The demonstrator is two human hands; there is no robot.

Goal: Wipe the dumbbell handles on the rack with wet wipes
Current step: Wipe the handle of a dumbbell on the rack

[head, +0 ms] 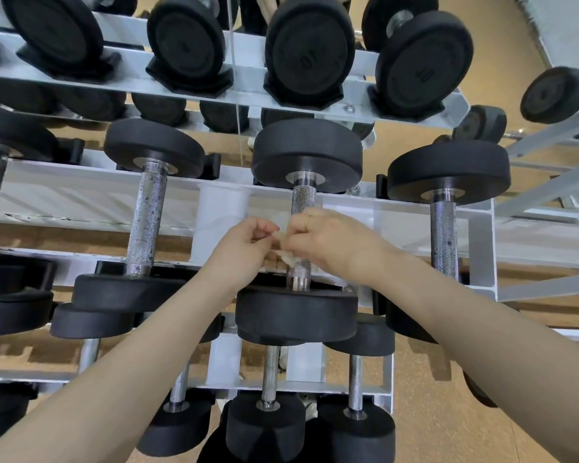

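Observation:
A black dumbbell with a knurled steel handle (303,197) lies on the middle shelf of the white rack (81,192), dead centre. Over the handle's middle, both my hands pinch a small crumpled, off-white wet wipe (286,253). My left hand (248,242) holds its left edge with curled fingers. My right hand (328,242), with a gold ring on one finger, grips the right part of the wipe right at the handle. Most of the wipe is hidden between my fingers. The handle's lower end (298,277) shows below my hands.
Two more dumbbells flank it on the same shelf, with handles at left (146,218) and right (443,235). Larger dumbbells (310,50) sit on the shelf above, smaller ones (269,379) below. A mirror behind reflects the rack. The floor is tan.

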